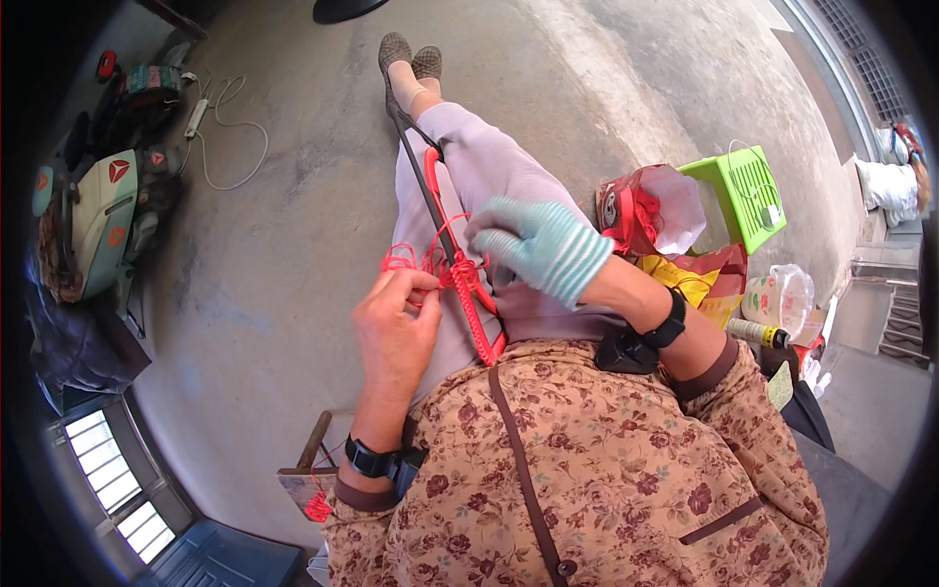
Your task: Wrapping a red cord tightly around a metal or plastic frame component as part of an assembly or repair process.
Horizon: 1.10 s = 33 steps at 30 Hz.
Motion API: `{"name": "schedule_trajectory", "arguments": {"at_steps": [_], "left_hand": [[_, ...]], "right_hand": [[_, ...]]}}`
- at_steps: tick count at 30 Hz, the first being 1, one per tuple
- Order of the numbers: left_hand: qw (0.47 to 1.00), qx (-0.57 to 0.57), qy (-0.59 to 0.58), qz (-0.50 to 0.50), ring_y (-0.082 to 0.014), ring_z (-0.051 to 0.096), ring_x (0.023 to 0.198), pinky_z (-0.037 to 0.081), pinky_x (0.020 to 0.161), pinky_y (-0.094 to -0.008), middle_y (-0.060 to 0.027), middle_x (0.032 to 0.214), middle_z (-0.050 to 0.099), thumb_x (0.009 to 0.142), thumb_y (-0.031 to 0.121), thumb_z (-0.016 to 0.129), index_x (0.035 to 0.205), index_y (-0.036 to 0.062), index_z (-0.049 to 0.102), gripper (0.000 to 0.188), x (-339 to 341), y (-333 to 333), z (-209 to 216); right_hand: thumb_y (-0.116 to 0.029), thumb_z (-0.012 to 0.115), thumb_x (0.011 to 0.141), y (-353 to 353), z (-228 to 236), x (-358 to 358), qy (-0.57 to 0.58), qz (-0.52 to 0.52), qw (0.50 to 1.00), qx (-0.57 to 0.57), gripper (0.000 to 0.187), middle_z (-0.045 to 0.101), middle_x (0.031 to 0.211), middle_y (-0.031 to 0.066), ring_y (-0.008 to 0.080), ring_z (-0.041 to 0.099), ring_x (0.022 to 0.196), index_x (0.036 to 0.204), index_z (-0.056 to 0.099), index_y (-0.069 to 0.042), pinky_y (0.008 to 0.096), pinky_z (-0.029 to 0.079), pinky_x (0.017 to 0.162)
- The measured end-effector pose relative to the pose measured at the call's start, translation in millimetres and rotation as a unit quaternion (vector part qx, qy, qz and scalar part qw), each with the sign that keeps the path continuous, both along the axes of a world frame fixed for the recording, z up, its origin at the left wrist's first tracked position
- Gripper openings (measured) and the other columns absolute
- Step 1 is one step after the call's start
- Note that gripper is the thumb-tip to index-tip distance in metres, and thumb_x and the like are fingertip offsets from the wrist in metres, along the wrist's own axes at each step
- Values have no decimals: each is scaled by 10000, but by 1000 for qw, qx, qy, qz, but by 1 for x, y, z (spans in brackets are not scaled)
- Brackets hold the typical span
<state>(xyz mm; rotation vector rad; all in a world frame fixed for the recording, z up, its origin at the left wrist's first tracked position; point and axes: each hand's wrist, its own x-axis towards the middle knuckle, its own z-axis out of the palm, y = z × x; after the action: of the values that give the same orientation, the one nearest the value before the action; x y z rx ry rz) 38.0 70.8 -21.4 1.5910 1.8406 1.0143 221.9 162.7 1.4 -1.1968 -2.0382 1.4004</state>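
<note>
A slim black rod (pixel 421 176) runs along my lap between my legs, with a red curved strip beside it. Red cord (pixel 466 286) is knotted and braided around the rod and strip, trailing toward my waist. My bare left hand (pixel 393 318) pinches the cord between thumb and fingers at the left of the knots. My right hand (pixel 550 245), in a pale teal striped glove, has its fingers curled just right of the rod. A loose red strand reaches its fingertips; the exact grip is partly hidden.
To my right stand a green plastic basket (pixel 751 201), a red bag (pixel 641 201) holding red material and a yellow bag (pixel 680 282). A bundle of red cord (pixel 318 507) hangs by a small wooden stool at lower left. A scooter (pixel 103 225) and power strip (pixel 198 117) are farther left.
</note>
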Motion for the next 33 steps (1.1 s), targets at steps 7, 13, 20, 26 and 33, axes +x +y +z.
{"name": "schedule_trajectory", "arguments": {"at_steps": [7, 13, 20, 26, 33], "left_hand": [[987, -80, -139, 5, -84, 605, 632, 488, 584, -220, -41, 716, 622, 727, -58, 638, 793, -4, 611, 90, 8, 4, -3], [955, 8, -297, 18, -84, 591, 774, 492, 689, -207, -57, 894, 633, 816, -39, 615, 893, -9, 588, 87, 3, 4, -19], [761, -182, -613, -112, -229, 638, 890, 536, 679, -280, -178, 1089, 606, 912, 153, 533, 1043, -8, 549, 208, -5, 0, 31], [525, -103, -841, -88, -312, 413, 1251, 467, 928, -407, -194, 1301, 456, 937, 310, 464, 1094, -2, 522, 355, -4, 4, 18], [589, -179, -788, 10, -153, 476, 709, 403, 544, -257, -37, 782, 473, 943, 250, 475, 1032, -1, 533, 273, -25, -23, 11]], "right_hand": [[-238, 614, 812, -4, -22, -3, -161, 125, 977, 69, 283, 641, 756, 186, 357, 630, 697, 1012, 584, -40, 406, 499, 633], [-177, 619, 818, 4, -9, 6, -78, 82, 993, 11, 179, 632, 704, 148, 250, 618, 625, 881, 624, -9, 327, 496, 610], [-109, 647, 786, 3, 39, 32, 425, -83, 870, -238, 188, 632, 902, 164, 284, 631, 795, 932, 590, -6, 279, 492, 664], [-189, 584, 868, -12, 56, 43, 591, 139, 699, -378, 307, 552, 718, 88, 234, 571, 581, 1104, 473, -27, 259, 446, 480], [-209, 652, 846, -20, -18, 11, 173, -65, 885, -427, 255, 595, 747, 24, 101, 571, 635, 990, 586, -9, 224, 467, 590]]}}
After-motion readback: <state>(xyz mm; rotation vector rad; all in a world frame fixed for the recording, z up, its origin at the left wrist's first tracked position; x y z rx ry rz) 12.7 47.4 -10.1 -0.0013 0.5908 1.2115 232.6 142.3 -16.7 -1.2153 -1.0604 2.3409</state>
